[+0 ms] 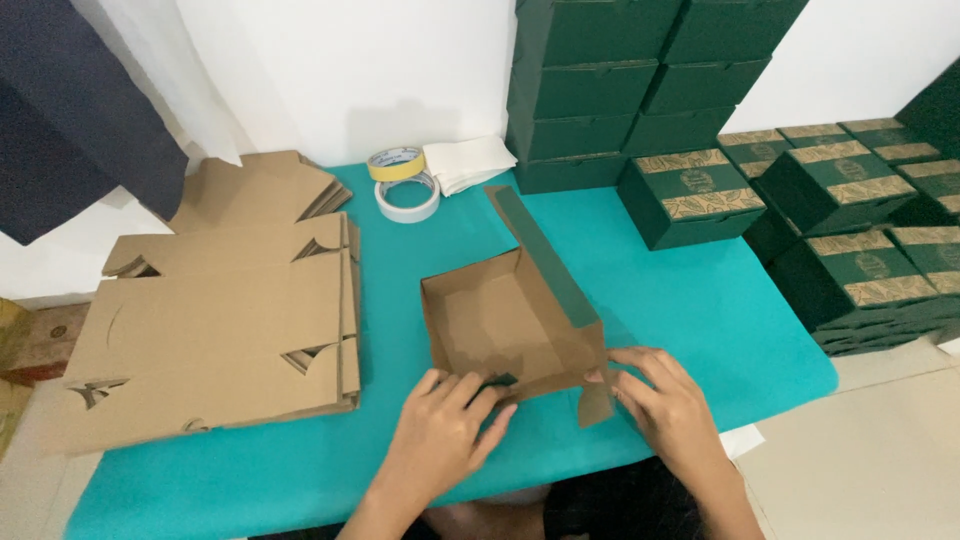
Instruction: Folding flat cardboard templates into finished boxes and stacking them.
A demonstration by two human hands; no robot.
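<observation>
A teal, smooth-covered tabletop (700, 310) stands against a plain white wall (350, 70), with a dark cloth (60, 110) hanging at the far left. On the left of the tabletop lies a thick stack of flat, unfolded brown cardboard blanks (215, 320) with die-cut slots and curved notches, matte and stiff. Behind it, near the wall, sit a yellow roll of tape (395, 162) leaning on a white roll of tape (407, 198), and just beside them a folded white cloth or paper wad (468, 162). To the right rise finished dark green boxes (640, 80) stacked against the wall, and lower green boxes with gold-patterned lids (840, 185) crowd the right edge.

Near the front edge, in the middle, sits the half-folded cardboard box (500, 320), brown inside and dark green outside, its long lid flap (545, 255) standing up and leaning back.

The left hand (445, 430) rests at the box's near wall, fingers curled over its edge, its grip narrow and pressing a small green tab. The right hand (665, 405) is at the near right corner, thumb and fingers pinching a brown side flap (597, 400), its grip closed on that flap.
</observation>
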